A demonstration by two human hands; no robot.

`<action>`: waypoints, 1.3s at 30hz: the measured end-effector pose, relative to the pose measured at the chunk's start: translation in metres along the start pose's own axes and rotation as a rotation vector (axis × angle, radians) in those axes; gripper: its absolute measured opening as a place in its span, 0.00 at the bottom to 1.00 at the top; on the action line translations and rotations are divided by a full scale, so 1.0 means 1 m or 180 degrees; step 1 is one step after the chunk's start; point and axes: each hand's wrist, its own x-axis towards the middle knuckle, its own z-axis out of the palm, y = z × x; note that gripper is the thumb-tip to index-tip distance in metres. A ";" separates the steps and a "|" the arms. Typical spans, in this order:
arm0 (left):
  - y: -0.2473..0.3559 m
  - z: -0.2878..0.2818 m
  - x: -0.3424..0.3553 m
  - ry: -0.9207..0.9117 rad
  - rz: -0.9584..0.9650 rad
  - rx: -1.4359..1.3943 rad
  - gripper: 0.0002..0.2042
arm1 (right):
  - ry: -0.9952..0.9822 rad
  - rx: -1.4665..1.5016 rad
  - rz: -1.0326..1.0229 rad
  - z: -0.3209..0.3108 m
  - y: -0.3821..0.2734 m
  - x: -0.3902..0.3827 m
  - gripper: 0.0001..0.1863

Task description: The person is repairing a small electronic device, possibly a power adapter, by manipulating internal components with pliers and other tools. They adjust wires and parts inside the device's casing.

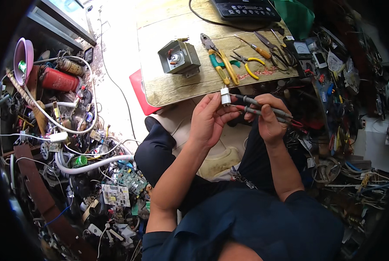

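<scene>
Just off the table's near edge, my left hand (208, 116) pinches a small white block with metal prongs (225, 96), held upright between thumb and fingers. Two grey meter probes (250, 101) are gripped in my right hand (272, 118), one with a red front part. Their tips point left at the block: one is close to its side, the other near its lower end. Whether either tip touches metal is too small to tell. Beyond my hands, on the wooden table (159, 93), lie pliers with green and yellow handles (220, 65) and smaller yellow-handled pliers (251, 66).
A boxy metal part with a round white centre (179, 58) sits on the table. Scissors (273, 48), a wooden-handled screwdriver (254, 47) and a black cooktop-like appliance (246, 9) lie farther back. Scrap circuit boards (116, 195), cables and a red cylinder (58, 81) crowd the left; more clutter is right.
</scene>
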 end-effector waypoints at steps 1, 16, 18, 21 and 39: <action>0.000 -0.001 0.000 0.0020 0.0018 -0.0026 0.15 | -0.0024 -0.0026 -0.0047 0.001 -0.001 0.001 0.14; 0.000 0.002 0.004 0.0176 0.0063 0.0149 0.16 | 0.0320 0.0297 0.0181 -0.005 -0.003 0.005 0.13; 0.001 0.004 0.003 0.0206 0.0067 0.0175 0.16 | 0.0217 -0.0056 -0.0018 -0.004 -0.007 0.004 0.13; 0.000 0.004 0.003 0.0143 0.0093 0.0272 0.16 | -0.0106 -0.0411 -0.0314 0.002 -0.012 0.009 0.10; -0.003 0.001 0.003 0.0192 0.0171 0.0147 0.14 | -0.0267 -0.0665 -0.0416 0.010 -0.007 0.013 0.08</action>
